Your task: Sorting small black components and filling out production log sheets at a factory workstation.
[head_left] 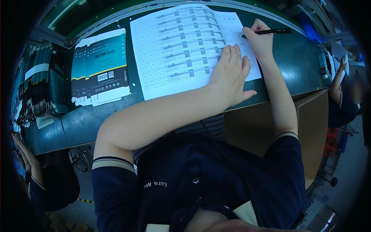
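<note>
A stack of printed table sheets (154, 58) lies on the dark green bench (286, 69). My left hand (230, 75) rests flat on the sheets' right half, fingers stretched out and thumb apart. In my right hand (259, 40) is a black pen (277, 31), pinched between thumb and fingers. The pen's tip is at the right edge of the paper, near its upper corner. Under my left hand, part of the printing is hidden, and the top sheet bulges beside the fingers.
Left of the sheets lies a pile of flat teal and black printed cartons (99, 62). Further left stand bundled folded cartons (37, 81). An open cardboard box (309, 123) sits below the bench edge at right. Co-workers are at the far left (50, 178) and far right (348, 96).
</note>
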Action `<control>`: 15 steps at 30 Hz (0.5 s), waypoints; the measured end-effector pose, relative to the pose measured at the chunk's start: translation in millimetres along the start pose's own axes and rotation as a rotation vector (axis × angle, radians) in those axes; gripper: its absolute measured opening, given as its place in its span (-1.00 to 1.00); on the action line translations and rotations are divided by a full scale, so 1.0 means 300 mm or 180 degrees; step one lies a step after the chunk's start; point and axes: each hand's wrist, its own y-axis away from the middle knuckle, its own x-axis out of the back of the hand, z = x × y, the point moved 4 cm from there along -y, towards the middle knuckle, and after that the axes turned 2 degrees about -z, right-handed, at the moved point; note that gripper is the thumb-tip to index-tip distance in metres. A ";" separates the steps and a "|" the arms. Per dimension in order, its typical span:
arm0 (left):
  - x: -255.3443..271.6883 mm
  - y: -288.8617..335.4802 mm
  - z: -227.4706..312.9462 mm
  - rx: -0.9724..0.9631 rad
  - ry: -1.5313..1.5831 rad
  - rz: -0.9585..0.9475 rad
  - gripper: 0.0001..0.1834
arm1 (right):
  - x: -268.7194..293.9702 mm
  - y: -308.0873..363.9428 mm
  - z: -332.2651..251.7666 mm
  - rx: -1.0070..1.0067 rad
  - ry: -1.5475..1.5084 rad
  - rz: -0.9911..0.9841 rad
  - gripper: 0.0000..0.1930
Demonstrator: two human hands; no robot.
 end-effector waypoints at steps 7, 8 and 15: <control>0.001 0.001 0.002 -0.0009 -0.0098 -0.0028 -0.10 | -0.008 0.004 -0.006 0.0052 0.0137 -0.0014 -0.68; 0.001 0.001 0.003 -0.0015 -0.0047 -0.0028 -0.10 | -0.007 0.005 -0.006 0.0033 0.0134 -0.0016 -0.68; -0.001 0.001 0.003 -0.0018 -0.0065 -0.0023 -0.10 | -0.006 0.003 -0.005 0.0086 0.0234 -0.0019 -0.69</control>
